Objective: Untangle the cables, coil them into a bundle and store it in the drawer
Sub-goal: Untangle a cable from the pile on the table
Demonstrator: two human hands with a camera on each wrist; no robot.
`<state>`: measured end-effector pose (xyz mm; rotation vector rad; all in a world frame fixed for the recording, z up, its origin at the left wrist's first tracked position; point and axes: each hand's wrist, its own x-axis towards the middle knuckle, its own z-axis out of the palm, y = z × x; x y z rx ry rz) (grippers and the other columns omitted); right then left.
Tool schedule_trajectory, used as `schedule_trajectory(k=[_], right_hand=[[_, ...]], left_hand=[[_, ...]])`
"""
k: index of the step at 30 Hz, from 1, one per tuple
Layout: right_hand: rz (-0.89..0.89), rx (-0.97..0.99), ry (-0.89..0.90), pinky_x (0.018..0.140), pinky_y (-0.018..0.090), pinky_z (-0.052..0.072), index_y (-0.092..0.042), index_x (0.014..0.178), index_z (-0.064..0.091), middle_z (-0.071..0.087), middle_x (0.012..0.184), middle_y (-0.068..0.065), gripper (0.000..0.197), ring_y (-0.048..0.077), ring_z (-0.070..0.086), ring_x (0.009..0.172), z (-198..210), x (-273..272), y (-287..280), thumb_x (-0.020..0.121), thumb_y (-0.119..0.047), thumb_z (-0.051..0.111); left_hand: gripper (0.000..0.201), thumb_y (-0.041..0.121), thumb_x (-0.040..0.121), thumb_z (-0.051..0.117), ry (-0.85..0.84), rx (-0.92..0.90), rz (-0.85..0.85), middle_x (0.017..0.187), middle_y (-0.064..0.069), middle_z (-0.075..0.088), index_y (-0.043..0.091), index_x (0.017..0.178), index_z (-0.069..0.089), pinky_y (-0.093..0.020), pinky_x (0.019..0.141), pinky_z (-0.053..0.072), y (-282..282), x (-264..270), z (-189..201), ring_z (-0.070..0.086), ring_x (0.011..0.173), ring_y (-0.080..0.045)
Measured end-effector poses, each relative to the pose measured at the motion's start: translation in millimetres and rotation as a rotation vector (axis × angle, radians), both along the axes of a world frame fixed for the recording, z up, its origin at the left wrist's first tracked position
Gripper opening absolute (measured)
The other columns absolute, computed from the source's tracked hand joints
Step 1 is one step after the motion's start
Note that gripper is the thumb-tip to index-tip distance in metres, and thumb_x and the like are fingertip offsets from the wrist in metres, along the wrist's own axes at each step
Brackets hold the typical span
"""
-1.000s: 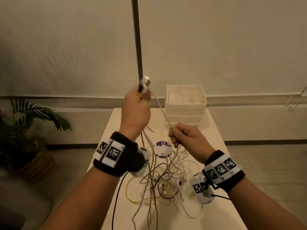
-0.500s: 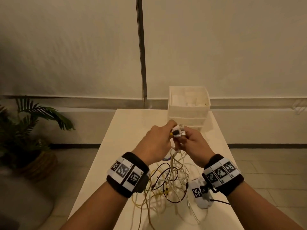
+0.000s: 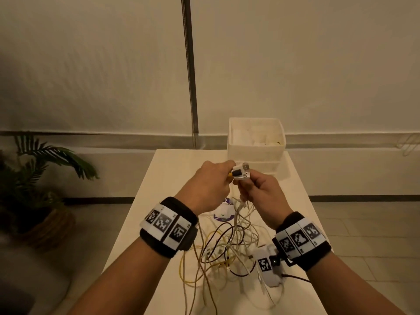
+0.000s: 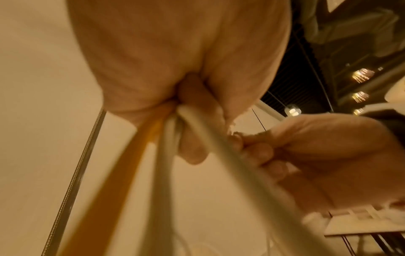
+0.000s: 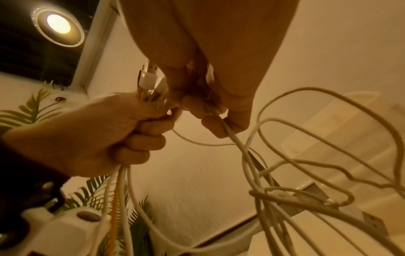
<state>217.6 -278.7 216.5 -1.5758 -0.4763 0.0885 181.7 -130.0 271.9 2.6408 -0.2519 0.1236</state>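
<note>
Both hands are raised together over the table [image 3: 145, 192]. My left hand [image 3: 211, 185] grips a bunch of cables in a fist; their plug ends [image 3: 242, 172], white, black and yellow, stick out past the thumb. In the left wrist view a yellow cable [image 4: 122, 171] and white cables [image 4: 166, 155] run down from that fist. My right hand [image 3: 261, 194] pinches white cables [image 5: 232, 136] just beside the plugs. A loose tangle of white, yellow and black cables [image 3: 229, 248] hangs from both hands onto the table. The white drawer unit [image 3: 255, 146] stands behind the hands.
A round purple-and-white disc [image 3: 223, 214] lies on the table under the hands. A potted palm [image 3: 38, 178] stands on the floor at the left. A dark pole [image 3: 189, 64] runs up the wall behind the table. The table's far left part is bare.
My left hand came down from high by the pole and met the right hand at chest height. The plug ends now sit between both hands, and the cables hang slacker.
</note>
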Motion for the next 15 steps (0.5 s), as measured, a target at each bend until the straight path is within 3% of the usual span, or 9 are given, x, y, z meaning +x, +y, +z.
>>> schedule_trajectory(k=[2, 5, 7, 9, 11, 13, 15], right_hand=[[0.025, -0.018, 0.024, 0.058, 0.034, 0.043, -0.004, 0.085, 0.064, 0.054, 0.062, 0.002, 0.025, 0.016, 0.047, 0.056, -2.5, 1.8, -0.4, 0.099, -0.006, 0.045], [0.086, -0.121, 0.033, 0.062, 0.039, 0.047, -0.012, 0.078, 0.062, 0.057, 0.065, 0.005, 0.031, 0.02, 0.053, 0.06, -19.3, 0.9, 5.4, 0.101, -0.019, 0.043], [0.092, -0.223, -0.003, 0.06, 0.043, 0.046, -0.016, 0.073, 0.057, 0.057, 0.066, 0.002, 0.033, 0.019, 0.053, 0.061, -35.1, 0.4, 10.4, 0.102, -0.022, 0.042], [0.072, -0.242, 0.0, 0.054, 0.038, 0.044, -0.011, 0.073, 0.055, 0.057, 0.065, 0.0, 0.033, 0.013, 0.05, 0.059, -44.0, 3.5, 13.7, 0.102, -0.021, 0.042], [0.054, -0.218, 0.006, 0.055, 0.032, 0.045, -0.007, 0.074, 0.057, 0.058, 0.065, 0.002, 0.032, 0.011, 0.051, 0.059, -45.0, 7.1, 17.4, 0.101, -0.017, 0.043], [0.022, -0.15, 0.076, 0.059, 0.034, 0.046, -0.009, 0.073, 0.06, 0.059, 0.066, 0.006, 0.031, 0.018, 0.053, 0.063, -47.1, 10.7, 17.7, 0.1, -0.015, 0.045], [0.006, -0.088, 0.145, 0.059, 0.037, 0.045, -0.01, 0.074, 0.063, 0.059, 0.067, 0.009, 0.03, 0.023, 0.051, 0.065, -47.5, 11.3, 15.2, 0.099, -0.015, 0.048]], left_hand=[[0.021, 0.006, 0.095, 0.043, -0.052, -0.057, 0.027, 0.089, -0.007, 0.06, 0.026, 0.094, 0.048, -0.031, 0.06, 0.049, -1.2, -1.3, 4.4, 0.059, 0.076, -0.026], [0.026, -0.002, 0.095, 0.044, -0.334, -0.277, 0.084, 0.086, -0.003, 0.064, 0.015, 0.106, 0.061, -0.019, 0.054, 0.046, 0.6, -3.2, 30.9, 0.057, 0.065, -0.012], [0.025, -0.007, 0.091, 0.042, -0.509, -0.383, 0.143, 0.08, 0.0, 0.063, 0.011, 0.093, 0.059, -0.017, 0.055, 0.043, 6.5, -1.1, 49.4, 0.053, 0.063, -0.008], [0.029, -0.012, 0.087, 0.041, -0.573, -0.455, 0.194, 0.074, 0.011, 0.056, 0.013, 0.087, 0.056, -0.012, 0.056, 0.038, 10.9, -0.9, 53.6, 0.05, 0.064, -0.003], [0.034, -0.012, 0.089, 0.04, -0.528, -0.501, 0.268, 0.078, 0.019, 0.053, 0.012, 0.1, 0.061, -0.007, 0.06, 0.038, 16.0, -0.7, 48.4, 0.052, 0.07, 0.008], [0.041, -0.007, 0.093, 0.042, -0.414, -0.456, 0.352, 0.082, 0.013, 0.055, 0.017, 0.123, 0.057, -0.011, 0.057, 0.039, 22.4, 1.0, 37.4, 0.054, 0.069, 0.001], [0.059, -0.001, 0.096, 0.046, -0.364, -0.374, 0.379, 0.081, 0.006, 0.058, 0.03, 0.146, 0.038, -0.015, 0.05, 0.039, 25.5, -3.6, 28.2, 0.052, 0.061, -0.007]])
